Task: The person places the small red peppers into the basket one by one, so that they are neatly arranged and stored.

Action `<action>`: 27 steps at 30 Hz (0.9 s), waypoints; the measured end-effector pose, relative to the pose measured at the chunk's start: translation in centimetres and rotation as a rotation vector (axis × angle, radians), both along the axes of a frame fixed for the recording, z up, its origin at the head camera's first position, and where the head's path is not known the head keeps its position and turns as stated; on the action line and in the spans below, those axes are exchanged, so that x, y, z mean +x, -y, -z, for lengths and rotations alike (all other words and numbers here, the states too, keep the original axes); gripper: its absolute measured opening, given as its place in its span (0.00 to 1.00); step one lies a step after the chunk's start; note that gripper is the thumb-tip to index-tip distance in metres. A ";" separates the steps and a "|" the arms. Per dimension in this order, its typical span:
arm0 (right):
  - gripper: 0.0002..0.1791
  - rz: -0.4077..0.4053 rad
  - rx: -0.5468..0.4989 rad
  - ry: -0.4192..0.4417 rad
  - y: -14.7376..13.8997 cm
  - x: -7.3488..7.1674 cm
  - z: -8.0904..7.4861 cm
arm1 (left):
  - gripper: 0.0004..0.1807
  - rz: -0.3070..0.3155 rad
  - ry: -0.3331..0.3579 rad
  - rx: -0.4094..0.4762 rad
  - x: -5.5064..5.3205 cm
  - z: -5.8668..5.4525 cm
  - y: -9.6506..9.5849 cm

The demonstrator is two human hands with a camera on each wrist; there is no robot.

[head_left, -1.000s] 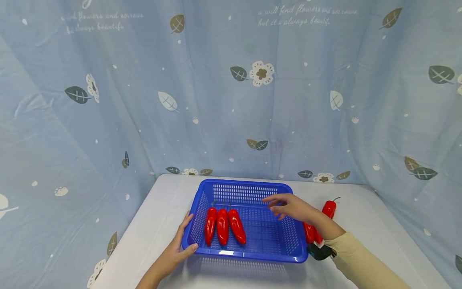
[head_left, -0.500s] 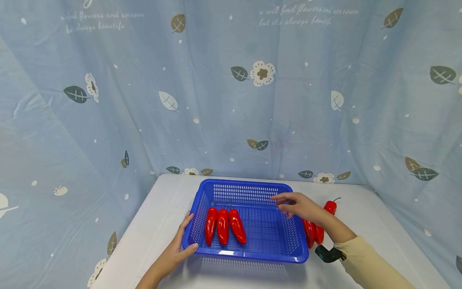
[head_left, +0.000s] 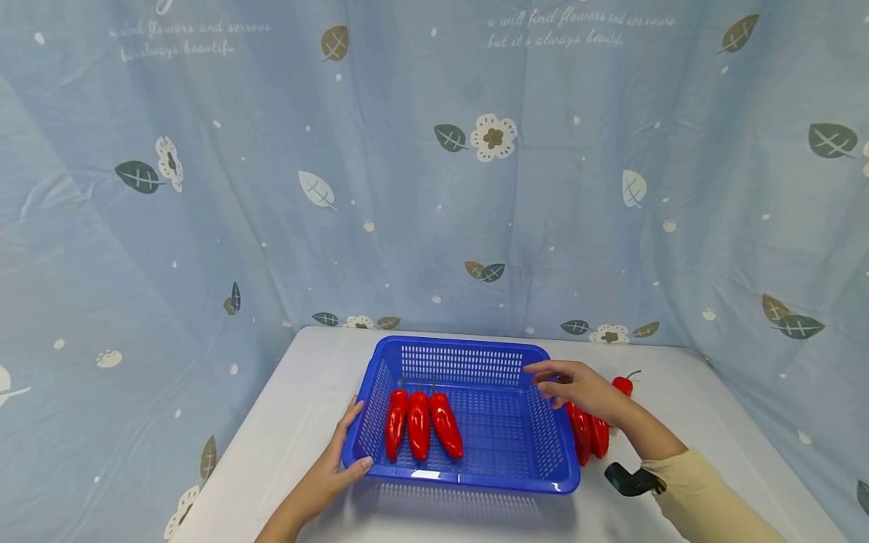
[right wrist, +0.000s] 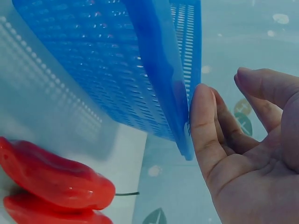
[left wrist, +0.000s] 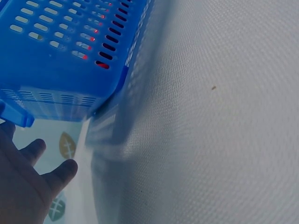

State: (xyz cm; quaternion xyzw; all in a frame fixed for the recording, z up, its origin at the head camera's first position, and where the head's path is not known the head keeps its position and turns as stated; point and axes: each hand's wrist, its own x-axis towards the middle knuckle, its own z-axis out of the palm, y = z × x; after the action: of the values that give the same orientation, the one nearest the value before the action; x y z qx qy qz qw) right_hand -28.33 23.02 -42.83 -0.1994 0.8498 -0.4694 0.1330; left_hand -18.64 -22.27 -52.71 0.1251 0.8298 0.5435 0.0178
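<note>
A blue plastic basket (head_left: pixel 492 430) stands on the white table, with three red peppers (head_left: pixel 419 426) side by side in its left half. My left hand (head_left: pixel 333 471) holds the basket's front left corner, thumb over the rim and fingers along the outer left side. In the left wrist view, some of those fingers (left wrist: pixel 58 177) extend clear of the wall. My right hand (head_left: pixel 577 386), with nothing in it, hovers by the right rim, its fingers loosely bent. Below it, more red peppers (right wrist: pixel 60 182) lie on the table outside the basket, partly hidden by the hand and forearm in the head view.
A white table (head_left: pixel 686 422) bears the basket and the loose peppers. Blue patterned curtains (head_left: pixel 407 188) hang behind and at both sides. A small black device (head_left: pixel 631 480) sits at my right wrist, beside the beige sleeve (head_left: pixel 706 494).
My right hand has moved right, from over the basket's inside to its right rim. The left hand, the basket and the peppers have stayed put.
</note>
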 end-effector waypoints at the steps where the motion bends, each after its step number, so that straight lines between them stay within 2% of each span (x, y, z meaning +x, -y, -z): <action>1: 0.25 -0.002 -0.004 0.000 -0.1 0.1 0.0 | 0.48 -0.001 0.001 -0.002 0.0 0.0 0.0; 8: 0.25 0.025 0.005 -0.004 -0.7 0.1 0.2 | 0.48 0.000 0.008 0.002 0.0 0.0 0.0; 18: 0.26 0.067 -0.037 -0.003 -1.9 0.4 0.9 | 0.48 -0.001 0.012 -0.001 -0.1 0.0 0.0; 27: 0.24 0.136 -0.004 -0.018 -3.1 0.7 1.5 | 0.48 -0.001 0.019 -0.003 -0.1 -0.2 -0.1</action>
State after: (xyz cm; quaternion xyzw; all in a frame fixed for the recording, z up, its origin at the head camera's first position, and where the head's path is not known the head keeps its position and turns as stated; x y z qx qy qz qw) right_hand -27.67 26.09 -44.34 -0.1458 0.8617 -0.4772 0.0929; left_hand -18.72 -22.19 -52.56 0.1196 0.8304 0.5436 0.0254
